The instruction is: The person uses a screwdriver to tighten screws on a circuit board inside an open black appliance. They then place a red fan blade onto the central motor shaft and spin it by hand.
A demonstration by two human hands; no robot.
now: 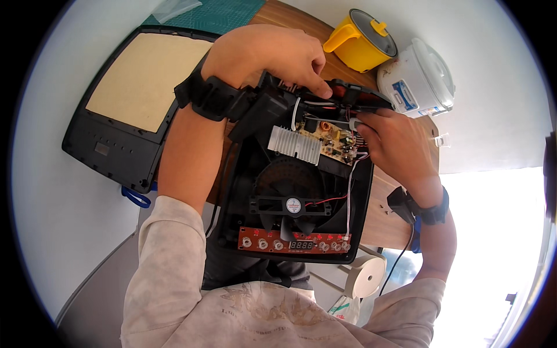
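The black base of an opened induction cooker (361, 209) lies tilted towards me, its near edge over my lap. Inside are a circuit board (336, 139), a silver heat sink (295, 145), a fan (294, 205) and a red-brown control board (272, 242). Reaching over the far edge, my left hand (296, 61) has bent fingers, with the fingertips against a dark rounded part (362, 95) standing there. My right hand (394, 139) is closed at the circuit board's right side, beside the wires. A thin metallic rod and a pale piece show at its fingertips; what it grips is partly hidden.
The cooker's black top cover (75, 136), with a tan sheet on it, lies to the left. A green cutting mat (226, 17) is at the far left. A yellow pot (360, 43) and a white lidded container (415, 78) stand at the back right. Small screws lie on the wooden table (386, 229).
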